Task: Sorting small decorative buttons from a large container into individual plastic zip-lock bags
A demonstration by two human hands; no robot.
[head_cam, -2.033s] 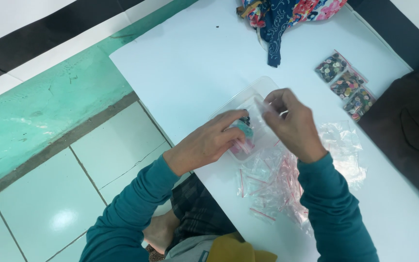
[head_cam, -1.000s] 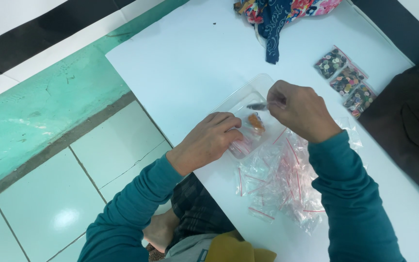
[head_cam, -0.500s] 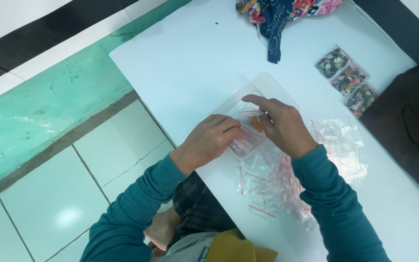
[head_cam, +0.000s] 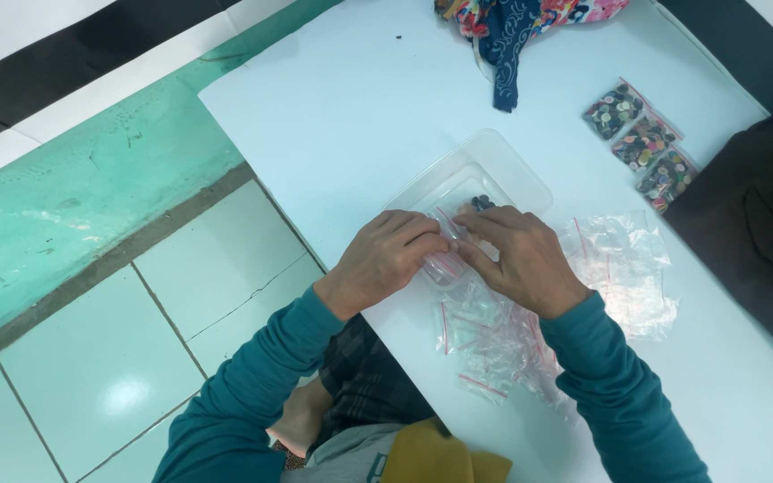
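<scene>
White and bare over most of its width, the surface [head_cam: 351, 116] runs slantwise across the view, with pale green floor tiles [head_cam: 91, 376] and a green painted strip beyond its left edge. Near the middle of the surface sits a clear plastic tray [head_cam: 512, 174] holding a few dark buttons [head_cam: 482, 202]. Just at the tray's near rim both hands meet over a small clear zip bag [head_cam: 445, 266] with a red seal line. The left hand [head_cam: 385, 258] curls its fingers down onto the bag, and the right hand [head_cam: 519, 258] pinches it from the other side, fingertips close together; both are closed on the bag, which is mostly hidden under them. Between the hands and the near edge lies a loose heap of empty zip bags [head_cam: 494, 335], spreading rightward into a crumpled clear plastic bag [head_cam: 624, 264]. Towards the far right corner three filled bags of mixed buttons [head_cam: 641, 143] lie side by side, well apart from the hands. A patterned cloth [head_cam: 516, 27] lies at the far edge. Dark fabric [head_cam: 753, 224] covers the right edge. Both arms wear teal sleeves [head_cam: 252, 402].
</scene>
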